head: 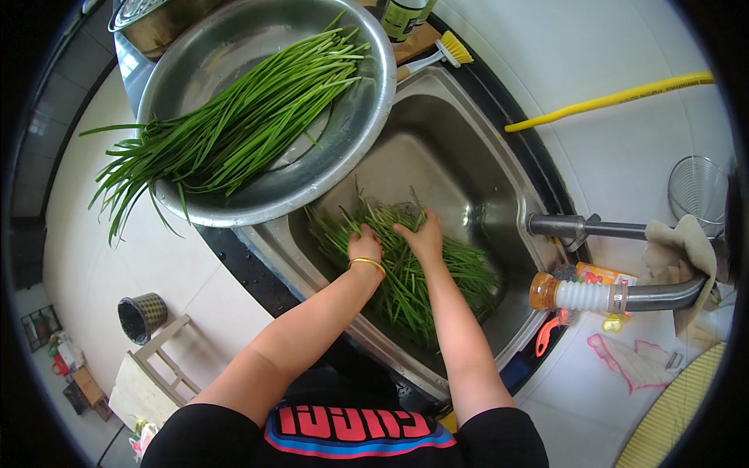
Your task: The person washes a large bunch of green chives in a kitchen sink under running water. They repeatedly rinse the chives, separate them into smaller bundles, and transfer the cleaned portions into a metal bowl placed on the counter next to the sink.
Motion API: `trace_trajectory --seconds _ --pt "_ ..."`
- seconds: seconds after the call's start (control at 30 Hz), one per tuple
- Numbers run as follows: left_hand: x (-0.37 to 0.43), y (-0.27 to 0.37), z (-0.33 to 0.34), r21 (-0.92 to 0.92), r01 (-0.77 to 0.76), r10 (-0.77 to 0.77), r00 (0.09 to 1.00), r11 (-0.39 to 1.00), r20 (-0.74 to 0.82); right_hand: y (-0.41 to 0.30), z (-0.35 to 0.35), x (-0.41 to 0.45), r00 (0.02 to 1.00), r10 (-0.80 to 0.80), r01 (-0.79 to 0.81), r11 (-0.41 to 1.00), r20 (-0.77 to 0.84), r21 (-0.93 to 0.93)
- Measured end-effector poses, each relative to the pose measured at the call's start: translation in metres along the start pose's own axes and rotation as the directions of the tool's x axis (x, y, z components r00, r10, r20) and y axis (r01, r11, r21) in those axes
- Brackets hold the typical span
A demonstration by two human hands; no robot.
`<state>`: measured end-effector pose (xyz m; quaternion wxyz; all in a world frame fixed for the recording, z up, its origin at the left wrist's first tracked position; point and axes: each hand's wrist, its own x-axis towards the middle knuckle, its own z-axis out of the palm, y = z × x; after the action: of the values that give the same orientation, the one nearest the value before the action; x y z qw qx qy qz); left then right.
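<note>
A loose heap of wet garlic chives [404,292] lies in the stainless steel sink [430,161]. My left hand [366,244], with a gold bangle at its wrist, has its fingers sunk among the stalks at the heap's upper end. Just to the right, my right hand [425,237] grasps stalks between its thumb and fingers; some fingertips are hidden by the greens. A wide metal basin [202,88] overlaps the sink's upper left rim. Across it rests a second bunch of garlic chives [251,117], leaf ends hanging over the basin's edge.
A yellow-bristled brush [453,50] lies behind the sink. The faucet spout [661,297] with its white flexible end reaches over the right rim. A yellow hose [608,100] runs along the wall, and an orange-handled peeler [547,336] sits beside the sink.
</note>
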<state>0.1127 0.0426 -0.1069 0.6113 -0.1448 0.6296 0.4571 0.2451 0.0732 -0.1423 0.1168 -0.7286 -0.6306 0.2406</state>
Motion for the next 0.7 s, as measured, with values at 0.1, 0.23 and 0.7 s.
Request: trace_trajectory --seconds 0.1,0.23,0.7 --pt "0.0 0.002 0.0 -0.006 0.043 -0.043 0.999 0.999 0.008 -0.004 -0.006 -0.014 0.999 0.039 -0.038 0.999 -0.027 0.033" --pt "-0.005 0.003 0.002 0.01 0.032 -0.032 0.999 0.999 0.031 -0.007 -0.002 -0.022 1.0 -0.013 0.013 0.999 -0.003 -0.032" --pt "-0.001 0.002 0.0 0.009 -0.007 0.006 1.0 1.0 0.03 0.03 0.008 0.025 0.976 -0.205 0.195 0.973 -0.077 -0.121"
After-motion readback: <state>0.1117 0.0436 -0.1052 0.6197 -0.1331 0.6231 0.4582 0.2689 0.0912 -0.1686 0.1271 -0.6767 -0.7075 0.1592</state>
